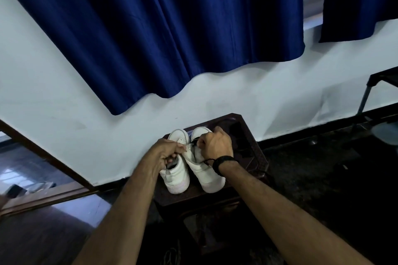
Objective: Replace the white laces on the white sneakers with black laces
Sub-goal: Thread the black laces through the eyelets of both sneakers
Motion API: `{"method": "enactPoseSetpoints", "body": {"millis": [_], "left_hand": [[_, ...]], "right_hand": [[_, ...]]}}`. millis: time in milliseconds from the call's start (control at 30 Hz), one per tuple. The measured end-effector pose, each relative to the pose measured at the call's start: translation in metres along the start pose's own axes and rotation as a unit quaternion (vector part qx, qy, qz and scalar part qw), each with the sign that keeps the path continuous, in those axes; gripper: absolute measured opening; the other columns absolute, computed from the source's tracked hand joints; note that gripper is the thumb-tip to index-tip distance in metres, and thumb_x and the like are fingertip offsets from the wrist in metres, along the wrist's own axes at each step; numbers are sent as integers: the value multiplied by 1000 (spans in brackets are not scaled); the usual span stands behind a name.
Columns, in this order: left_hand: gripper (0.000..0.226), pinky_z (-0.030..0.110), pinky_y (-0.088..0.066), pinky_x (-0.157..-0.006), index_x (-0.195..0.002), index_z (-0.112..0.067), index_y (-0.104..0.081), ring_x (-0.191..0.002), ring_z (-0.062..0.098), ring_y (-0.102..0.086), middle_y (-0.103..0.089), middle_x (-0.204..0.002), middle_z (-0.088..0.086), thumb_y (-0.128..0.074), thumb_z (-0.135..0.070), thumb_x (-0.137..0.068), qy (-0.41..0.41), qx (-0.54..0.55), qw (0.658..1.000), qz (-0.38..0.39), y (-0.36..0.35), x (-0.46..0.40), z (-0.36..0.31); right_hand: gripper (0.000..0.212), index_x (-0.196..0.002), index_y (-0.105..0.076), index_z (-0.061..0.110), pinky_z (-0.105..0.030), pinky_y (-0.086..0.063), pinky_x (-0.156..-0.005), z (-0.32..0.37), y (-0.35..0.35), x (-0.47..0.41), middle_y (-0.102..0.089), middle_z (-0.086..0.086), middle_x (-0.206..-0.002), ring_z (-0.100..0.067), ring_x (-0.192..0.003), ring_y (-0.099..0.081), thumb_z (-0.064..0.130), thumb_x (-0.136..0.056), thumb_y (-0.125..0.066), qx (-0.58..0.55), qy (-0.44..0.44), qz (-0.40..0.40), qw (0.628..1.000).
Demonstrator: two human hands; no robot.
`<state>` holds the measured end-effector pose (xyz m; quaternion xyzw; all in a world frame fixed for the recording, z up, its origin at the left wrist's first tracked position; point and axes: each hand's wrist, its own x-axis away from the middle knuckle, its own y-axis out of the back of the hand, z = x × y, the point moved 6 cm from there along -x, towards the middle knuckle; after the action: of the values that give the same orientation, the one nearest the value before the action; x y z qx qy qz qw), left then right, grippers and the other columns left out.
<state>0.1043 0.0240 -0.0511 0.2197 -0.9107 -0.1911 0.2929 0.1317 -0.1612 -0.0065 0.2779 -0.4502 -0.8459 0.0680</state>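
Two white sneakers stand side by side on a small dark stool point(256, 155), heels toward me. My left hand point(167, 151) grips the eyelet flap of the right sneaker point(206, 172), reaching across the left sneaker point(176, 178). My right hand point(215, 143) pinches a black lace point(205, 160) over the right sneaker's eyelets; a loop of that lace trails by my wrist. The eyelets under my fingers are hidden.
The stool stands against a pale wall point(237, 97) under a blue curtain point(172, 28). A dark metal table leg point(364, 97) stands at the right. A wooden frame point(43, 157) runs along the left, and dark floor lies around.
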Motion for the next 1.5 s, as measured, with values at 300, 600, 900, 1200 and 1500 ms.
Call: {"method": "enactPoseSetpoints", "body": {"millis": [300,600,900,1200,1500], "left_hand": [[6,21,-31,-50,-78,-11,-74,-50,8,-37,-54,-74,6,-78,-7,-79,5,35,999,21,0,-1,4],[6,20,-33,-49,-76,-13,-76,-49,8,-37,-52,-61,1,-81,-13,-77,-6,23,1000,20,-2,3,3],[21,17,-35,-45,-77,-8,-72,-48,14,-37,-51,-60,5,-60,6,-86,-23,5,1000,-11,-2,1,-2],[14,19,-46,-84,-96,-10,-77,-87,13,-66,-73,-89,-1,-70,-16,-85,-184,-142,959,-161,-10,18,-4],[15,39,-45,-91,-98,-19,-61,-109,31,-58,-69,-108,4,-50,-18,-87,-213,-290,902,-238,-10,35,-21]], "right_hand": [[14,-68,-72,19,-33,-45,-73,5,-24,-3,-67,-4,-67,-25,-77,-64,30,-75,-67,62,-6,26,998],[31,-82,-74,20,-37,-37,-80,6,-35,-3,-70,-2,-81,-25,-89,-61,39,-84,-50,67,3,27,997],[33,-51,-66,18,-33,-42,-62,5,-31,1,-59,-1,-52,-25,-60,-59,41,-68,-51,60,-24,-2,998],[16,-54,-68,22,-33,-43,-61,2,-38,-1,-60,2,-53,-22,-61,-60,34,-63,-73,60,-34,-8,998],[25,-48,-60,20,-29,-44,-51,5,-27,2,-53,0,-49,-24,-52,-55,30,-45,-83,80,13,-41,996]]}}
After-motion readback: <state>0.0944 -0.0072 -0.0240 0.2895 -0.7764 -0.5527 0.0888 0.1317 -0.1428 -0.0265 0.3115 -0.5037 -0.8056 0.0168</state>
